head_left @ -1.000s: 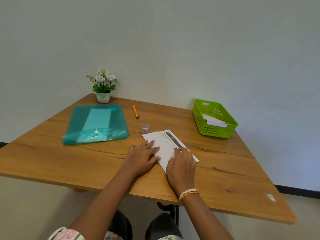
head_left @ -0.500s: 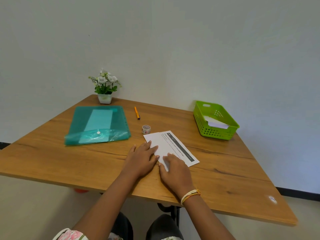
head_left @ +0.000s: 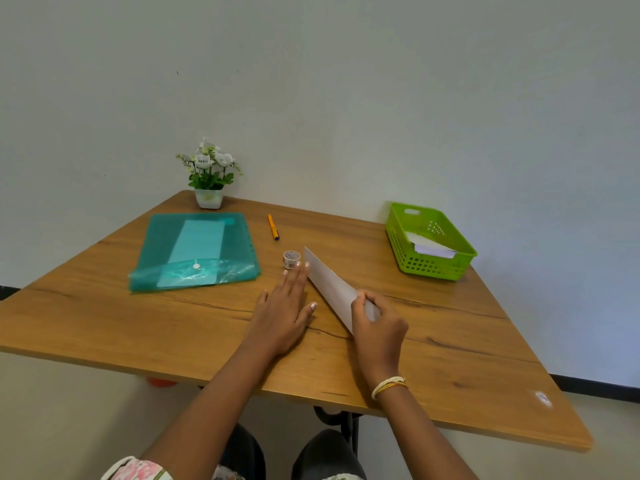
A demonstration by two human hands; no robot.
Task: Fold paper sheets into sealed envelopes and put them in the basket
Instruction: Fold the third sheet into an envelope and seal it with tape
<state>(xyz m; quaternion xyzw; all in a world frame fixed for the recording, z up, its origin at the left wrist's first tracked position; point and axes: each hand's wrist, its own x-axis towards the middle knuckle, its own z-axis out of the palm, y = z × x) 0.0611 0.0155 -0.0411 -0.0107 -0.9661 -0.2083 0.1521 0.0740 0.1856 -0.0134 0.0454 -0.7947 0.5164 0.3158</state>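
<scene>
A folded white paper sheet point(head_left: 329, 285) stands tilted on its long edge in the middle of the wooden table point(head_left: 450, 358), its blank underside facing me. My right hand point(head_left: 379, 323) grips its near end and lifts it. My left hand point(head_left: 285, 306) lies flat on the table just left of the sheet, fingers spread, fingertips touching the sheet's far end. A green plastic basket point(head_left: 401, 244) stands at the back right with white folded paper point(head_left: 431, 245) inside. A small roll of patterned tape point(head_left: 291, 259) sits just beyond my left fingertips.
A teal plastic document folder point(head_left: 197, 252) holding paper lies at the left. An orange pen point(head_left: 273, 227) lies behind the tape roll. A small potted plant with white flowers point(head_left: 209, 176) stands at the back left corner against the wall.
The sheet lay flat with print showing while both hands pressed it. Now my right hand has gripped its near end and tipped it up and over leftward; my left hand slid forward.
</scene>
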